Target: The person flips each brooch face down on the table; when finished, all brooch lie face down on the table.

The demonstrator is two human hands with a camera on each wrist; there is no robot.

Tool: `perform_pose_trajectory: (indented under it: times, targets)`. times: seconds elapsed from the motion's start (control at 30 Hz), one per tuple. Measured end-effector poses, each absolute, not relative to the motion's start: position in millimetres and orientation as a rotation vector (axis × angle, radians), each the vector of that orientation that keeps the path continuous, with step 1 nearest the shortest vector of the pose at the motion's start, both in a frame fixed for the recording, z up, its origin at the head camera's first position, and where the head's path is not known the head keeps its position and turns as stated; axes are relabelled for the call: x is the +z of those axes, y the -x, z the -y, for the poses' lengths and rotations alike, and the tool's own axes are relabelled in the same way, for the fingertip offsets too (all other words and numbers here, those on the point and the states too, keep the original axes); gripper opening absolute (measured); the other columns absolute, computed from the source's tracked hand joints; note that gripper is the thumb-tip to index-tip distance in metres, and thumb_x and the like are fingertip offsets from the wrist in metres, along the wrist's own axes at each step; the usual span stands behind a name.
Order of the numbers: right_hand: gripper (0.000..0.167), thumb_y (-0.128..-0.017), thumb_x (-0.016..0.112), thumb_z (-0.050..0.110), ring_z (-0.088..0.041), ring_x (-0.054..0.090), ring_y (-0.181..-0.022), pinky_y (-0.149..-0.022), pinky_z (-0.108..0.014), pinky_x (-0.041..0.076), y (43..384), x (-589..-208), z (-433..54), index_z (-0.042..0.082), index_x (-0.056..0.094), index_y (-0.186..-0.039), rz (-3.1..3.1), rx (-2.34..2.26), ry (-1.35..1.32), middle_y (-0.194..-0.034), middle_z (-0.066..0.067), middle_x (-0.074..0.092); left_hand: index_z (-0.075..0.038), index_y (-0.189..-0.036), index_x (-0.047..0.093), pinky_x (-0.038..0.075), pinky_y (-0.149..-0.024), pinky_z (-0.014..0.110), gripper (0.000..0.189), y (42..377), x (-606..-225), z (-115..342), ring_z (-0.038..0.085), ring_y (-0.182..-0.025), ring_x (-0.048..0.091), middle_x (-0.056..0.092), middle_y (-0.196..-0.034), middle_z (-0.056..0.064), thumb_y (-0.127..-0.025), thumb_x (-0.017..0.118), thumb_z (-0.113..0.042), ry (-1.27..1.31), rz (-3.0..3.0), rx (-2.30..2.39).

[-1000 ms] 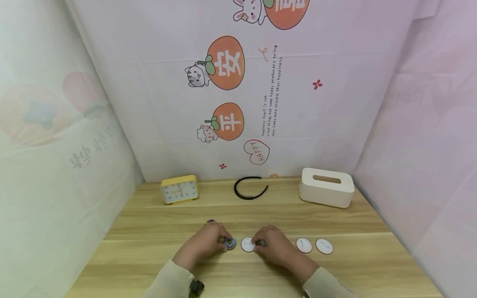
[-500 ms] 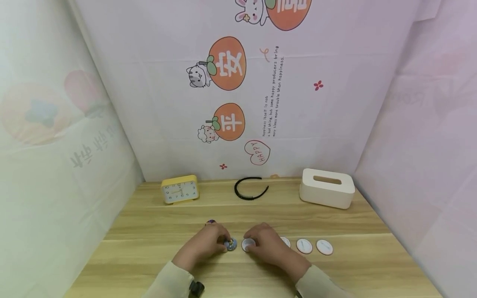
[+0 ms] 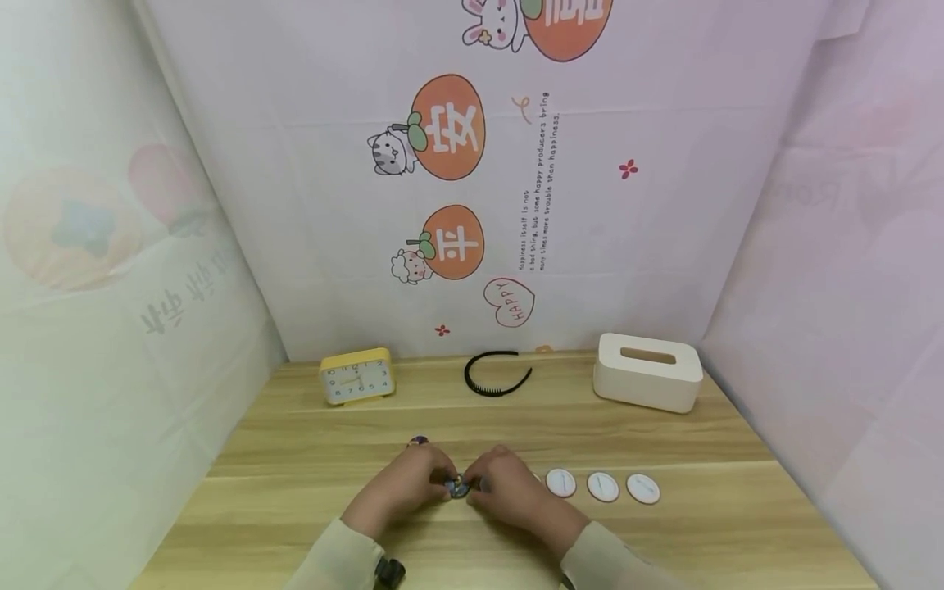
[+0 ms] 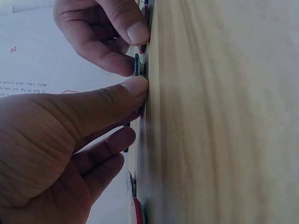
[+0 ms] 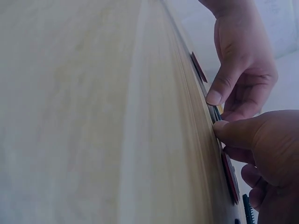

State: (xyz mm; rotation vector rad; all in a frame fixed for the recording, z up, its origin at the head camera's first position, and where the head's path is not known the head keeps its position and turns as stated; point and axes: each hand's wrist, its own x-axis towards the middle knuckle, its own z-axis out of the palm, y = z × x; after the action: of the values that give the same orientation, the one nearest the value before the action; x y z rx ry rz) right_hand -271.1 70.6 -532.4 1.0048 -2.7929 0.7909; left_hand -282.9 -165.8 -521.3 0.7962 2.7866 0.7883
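blue disc, pinched from both sides

left hand (image 3: 413, 477): thumb and fingers pinch the left rim of a blue disc (image 3: 458, 487). right hand (image 3: 510, 485): thumb and fingertips bracket the right rim, and seem to pinch it too. the disc lies low at the surface (image 3: 295, 492), between the two hands. reading: so thin a piece offers little but its edge, hence probably the rim grip; opposed hands should stop it skidding.

just right of the right hand: a sliver of a white-faced disc (image 3: 537, 478), mostly hidden by the hand. beyond it, three white discs (image 3: 560, 483) in a rough row, apart from one another; the spacing likely lets fingers get round each. thin lines across their faces look like pins, so presumably backs up.

behind the left hand: a purple disc (image 3: 418, 440), partly covered.

at the rear, well apart from the hands: yellow clock (image 3: 358, 377), black headband (image 3: 487, 392), white tissue box (image 3: 649, 387); apparently set back as bystanders.
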Motion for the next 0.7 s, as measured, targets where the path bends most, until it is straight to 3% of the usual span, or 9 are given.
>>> perform_pose_trajectory:
  times: [0.4,0.53,0.7]
  targets:
    - [0.012,-0.098,0.084,0.019,-0.004,0.057,-0.094,-0.08,-0.024,0.054,269.8,-531.2,-69.7,0.022,0.086,-0.109,2.81,0.816,-0.966,-0.107,0.011,0.081,-0.024,-0.108,0.087,0.062,-0.095,0.031,0.013,282.0,-515.8,167.4,0.004,-0.103,0.073,0.082,-0.108,-0.014,-0.097,0.083,-0.02,-0.904,-2.766,0.785]
    - [0.01,-0.102,0.079,0.021,-0.006,0.061,-0.097,-0.083,-0.028,0.058,269.9,-531.7,-67.8,0.022,0.086,-0.109,2.806,0.808,-0.904,-0.106,0.01,0.082,-0.022,-0.113,0.087,0.063,-0.097,0.033,0.015,281.7,-516.2,169.8,0.006,-0.107,0.075,0.083,-0.112,-0.01,-0.102,0.077,-0.02,-0.92,-2.799,0.743]
    - [0.008,-0.103,0.077,0.02,-0.007,0.06,-0.093,-0.077,-0.027,0.056,271.2,-532.2,-63.6,0.021,0.083,-0.107,2.798,0.825,-0.799,-0.1,0.009,0.078,-0.019,-0.116,0.086,0.062,-0.097,0.035,0.017,282.6,-517.8,169.4,0.008,-0.106,0.073,0.082,-0.114,-0.01,-0.104,0.075,-0.016,-0.887,-2.874,0.732]
